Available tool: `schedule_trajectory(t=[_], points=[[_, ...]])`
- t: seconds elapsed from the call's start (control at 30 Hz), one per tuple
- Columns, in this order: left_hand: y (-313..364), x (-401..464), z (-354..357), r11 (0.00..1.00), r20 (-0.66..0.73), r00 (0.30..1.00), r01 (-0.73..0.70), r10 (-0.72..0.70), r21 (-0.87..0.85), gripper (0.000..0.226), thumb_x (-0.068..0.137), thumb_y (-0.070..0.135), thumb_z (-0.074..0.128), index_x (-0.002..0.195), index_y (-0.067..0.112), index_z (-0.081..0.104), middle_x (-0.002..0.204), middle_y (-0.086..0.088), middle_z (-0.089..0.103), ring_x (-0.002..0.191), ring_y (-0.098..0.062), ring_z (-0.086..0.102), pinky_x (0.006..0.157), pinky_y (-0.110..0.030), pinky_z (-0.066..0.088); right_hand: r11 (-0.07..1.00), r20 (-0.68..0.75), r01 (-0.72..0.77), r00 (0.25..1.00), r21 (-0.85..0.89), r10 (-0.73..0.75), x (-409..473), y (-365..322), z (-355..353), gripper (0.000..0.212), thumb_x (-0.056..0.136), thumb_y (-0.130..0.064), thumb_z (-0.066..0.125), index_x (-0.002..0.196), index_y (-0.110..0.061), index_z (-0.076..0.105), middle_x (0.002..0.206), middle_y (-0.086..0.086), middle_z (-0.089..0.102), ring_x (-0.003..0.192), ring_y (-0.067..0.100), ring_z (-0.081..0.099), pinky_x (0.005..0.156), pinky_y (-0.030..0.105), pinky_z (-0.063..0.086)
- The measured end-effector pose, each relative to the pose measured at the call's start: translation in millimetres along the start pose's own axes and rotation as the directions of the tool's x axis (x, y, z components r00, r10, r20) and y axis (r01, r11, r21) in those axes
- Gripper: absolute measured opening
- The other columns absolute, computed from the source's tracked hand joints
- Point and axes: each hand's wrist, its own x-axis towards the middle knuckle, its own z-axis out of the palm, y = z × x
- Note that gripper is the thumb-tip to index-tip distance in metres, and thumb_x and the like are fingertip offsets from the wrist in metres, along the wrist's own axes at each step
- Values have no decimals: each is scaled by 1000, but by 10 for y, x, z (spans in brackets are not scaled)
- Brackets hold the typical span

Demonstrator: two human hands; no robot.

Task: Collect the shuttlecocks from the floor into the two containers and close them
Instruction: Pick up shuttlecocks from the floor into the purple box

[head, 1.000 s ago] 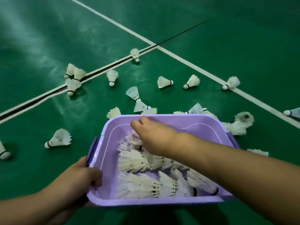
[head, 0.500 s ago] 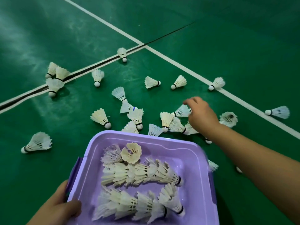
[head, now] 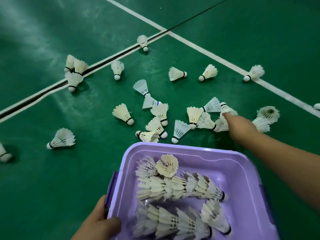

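Head view | left hand (head: pixel 98 220) grips lilac plastic container (head: pixel 242 172) at its left rim | right hand (head: pixel 241 128), beyond container, touches white feather shuttlecocks (head: pixel 220 123); grip unclear

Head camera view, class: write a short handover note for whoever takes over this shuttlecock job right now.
Left hand: grips the near-left corner of the open lilac plastic box.
Right hand: reaching into the white feather shuttlecock cluster; grasp unclear.
Done: two nested rows plus loose ones in the box.
Left: about two dozen on the green court floor; no lid or second container in view.
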Motion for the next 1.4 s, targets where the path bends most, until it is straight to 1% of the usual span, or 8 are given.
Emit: schedule_trajectory(t=[0.23,0.47,0.73,0.87,1.03,1.17,1.27,1.4], points=[[-85,289,47,987,6,999,42,-42,-156,58,44,0,49,100,12,56,83,-30,65,67,-32,59,60,-32,43,695,-640,587,731,416,-234,-770,-246,-1011,26,85,-7,65,110,-12,61,87,0,63,77,-3,56,74,9,42],[-170,368,216,977,13,996,91,-90,-190,59,44,0,50,102,14,51,95,-27,64,89,-42,62,83,-52,51,468,-509,884,405,5,-759,-1060,-745,-272,17,73,3,66,84,-9,65,81,6,66,69,24,61,48,31,50],[-197,398,197,974,21,993,114,-112,-197,53,43,1,48,95,13,51,91,-29,61,77,-37,59,64,-33,44,534,61,843,537,-59,-841,-844,-1139,75,35,73,-21,72,104,-12,57,100,6,62,86,25,61,53,27,39],[-230,339,35,986,16,995,101,-100,-129,55,44,3,50,98,12,54,83,-26,61,68,-32,57,57,-29,42,596,-515,799,545,79,-662,-808,-1169,-193,33,91,-42,41,80,-15,57,70,-1,55,46,15,47,36,19,31],[-318,292,-156,972,-11,976,214,-216,-97,47,40,2,51,84,-7,63,50,-16,54,51,-25,49,51,-26,35,934,-46,201,979,296,-196,10,-1086,-235,40,89,-35,57,123,-13,53,121,14,56,109,31,53,89,37,44],[-448,287,-177,918,122,931,361,-345,-164,45,45,3,65,83,-22,64,61,-31,59,57,-31,54,60,-31,39,903,226,85,954,421,-195,141,-1111,-14,17,85,-24,66,96,-10,64,93,10,62,95,25,55,73,27,41],[-429,326,-179,915,151,930,359,-334,-184,37,66,-1,63,95,-25,60,91,-48,61,79,-43,59,77,-47,48,848,-171,311,950,430,-262,-62,-1047,-290,21,87,-20,60,70,-13,50,74,6,55,75,24,51,62,30,35],[-437,419,-191,949,116,945,312,-305,-49,25,54,-6,59,75,-19,62,60,-30,63,53,-31,59,53,-29,47,557,-523,805,571,205,-634,-761,-824,-975,14,79,-23,48,68,-16,51,61,-3,49,58,16,42,57,27,34]])
